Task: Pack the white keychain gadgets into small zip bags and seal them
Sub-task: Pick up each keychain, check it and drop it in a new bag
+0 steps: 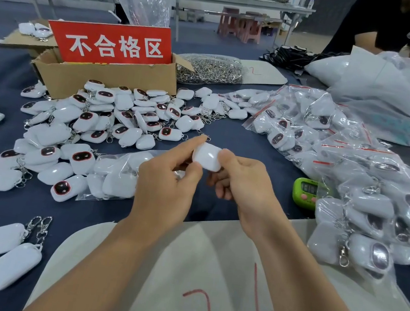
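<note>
Pinching grip from both sides: the left hand (168, 176) and right hand (242, 185) hold one white keychain gadget (207, 157) between their fingertips, above the middle of the dark blue surface (228, 137). To the left lies a loose pile of gadgets (113, 120), with a cardboard box (103, 81) carrying a red sign (114, 44) at its far side. Right of the hands sits a green timer (306, 193), then a heap of bagged gadgets (355, 177).
</note>
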Demonstrator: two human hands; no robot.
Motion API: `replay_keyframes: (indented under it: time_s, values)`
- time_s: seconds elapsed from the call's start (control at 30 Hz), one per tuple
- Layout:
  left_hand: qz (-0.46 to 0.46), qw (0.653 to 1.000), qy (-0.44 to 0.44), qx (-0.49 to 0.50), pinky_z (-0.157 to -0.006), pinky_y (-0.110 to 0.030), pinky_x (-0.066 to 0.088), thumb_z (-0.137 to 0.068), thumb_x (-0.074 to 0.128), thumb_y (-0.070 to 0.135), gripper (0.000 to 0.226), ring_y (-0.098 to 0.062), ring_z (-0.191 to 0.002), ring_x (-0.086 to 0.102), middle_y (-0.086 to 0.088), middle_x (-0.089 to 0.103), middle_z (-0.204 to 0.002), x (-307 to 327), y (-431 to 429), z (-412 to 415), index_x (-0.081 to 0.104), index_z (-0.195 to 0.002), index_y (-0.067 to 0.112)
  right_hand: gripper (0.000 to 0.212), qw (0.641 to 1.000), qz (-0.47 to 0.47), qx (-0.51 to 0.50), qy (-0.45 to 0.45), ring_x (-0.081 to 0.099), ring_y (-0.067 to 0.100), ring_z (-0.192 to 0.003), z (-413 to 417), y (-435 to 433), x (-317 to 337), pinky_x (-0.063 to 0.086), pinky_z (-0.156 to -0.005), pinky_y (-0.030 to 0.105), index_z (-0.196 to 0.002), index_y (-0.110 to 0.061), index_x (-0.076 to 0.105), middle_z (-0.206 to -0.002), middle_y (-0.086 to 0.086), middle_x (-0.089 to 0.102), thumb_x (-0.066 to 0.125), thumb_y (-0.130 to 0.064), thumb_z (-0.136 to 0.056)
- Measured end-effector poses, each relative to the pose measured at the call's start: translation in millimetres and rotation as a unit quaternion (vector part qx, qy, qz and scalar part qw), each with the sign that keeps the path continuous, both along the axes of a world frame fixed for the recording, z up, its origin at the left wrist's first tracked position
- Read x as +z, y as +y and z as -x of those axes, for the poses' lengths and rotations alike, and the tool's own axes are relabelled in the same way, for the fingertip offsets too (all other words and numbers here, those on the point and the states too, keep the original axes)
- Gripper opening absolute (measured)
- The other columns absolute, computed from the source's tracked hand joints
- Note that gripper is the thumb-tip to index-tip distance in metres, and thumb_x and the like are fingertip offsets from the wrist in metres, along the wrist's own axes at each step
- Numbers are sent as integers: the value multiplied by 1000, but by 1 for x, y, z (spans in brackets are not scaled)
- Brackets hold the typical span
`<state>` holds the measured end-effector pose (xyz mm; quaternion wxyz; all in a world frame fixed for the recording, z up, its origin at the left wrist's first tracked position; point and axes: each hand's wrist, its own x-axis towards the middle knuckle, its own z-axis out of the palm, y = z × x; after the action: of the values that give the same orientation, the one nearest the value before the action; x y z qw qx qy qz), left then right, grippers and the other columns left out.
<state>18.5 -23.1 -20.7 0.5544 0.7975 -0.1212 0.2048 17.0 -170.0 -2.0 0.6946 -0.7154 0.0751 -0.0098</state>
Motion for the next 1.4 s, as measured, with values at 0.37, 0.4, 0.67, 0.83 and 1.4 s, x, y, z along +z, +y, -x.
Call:
replay_keyframes:
  time_s: [0.37,0.4,0.67,0.83,1.4]
  values:
    - [78,996,34,-16,-85,-25,58,-86,81,12,37,3,-87,72,23,77,-96,3,0,-7,76,-98,47,20,976,-208,49,46,72,18,-91,-3,-6,-3,59,-80,26,-104,0,79,-109,18,77,66,-13,-99]
    - [97,994,41,-20,-89,-25,58,-85,82,10,38,0,-93,73,22,77,-98,3,0,-8,76,-99,45,20,968,-241,49,53,72,18,-90,-3,-6,-2,59,-80,26,-107,3,77,-110,18,77,66,-11,-98]
    - [96,993,68,-24,-92,-28,56,-82,85,17,42,2,-102,71,23,76,-104,0,-2,-6,74,-111,44,16,923,-372,-6,95,78,21,-84,-6,-5,-2,63,-73,28,-108,6,71,-99,18,79,62,9,-94]
    - [108,989,83,-58,-92,-27,57,-85,82,8,45,-3,-98,74,20,77,-101,3,-6,-3,71,-111,44,47,969,-245,-19,36,76,22,-88,-4,-5,-6,62,-91,35,-113,-8,70,-93,9,79,55,26,-84]
    - [58,997,46,-26,-84,-9,52,-81,73,-10,55,4,-97,72,24,76,-98,3,-6,0,73,-103,40,36,993,76,-68,-66,69,12,-72,0,1,-4,57,-72,33,-71,-25,77,-75,-1,77,70,10,-72]
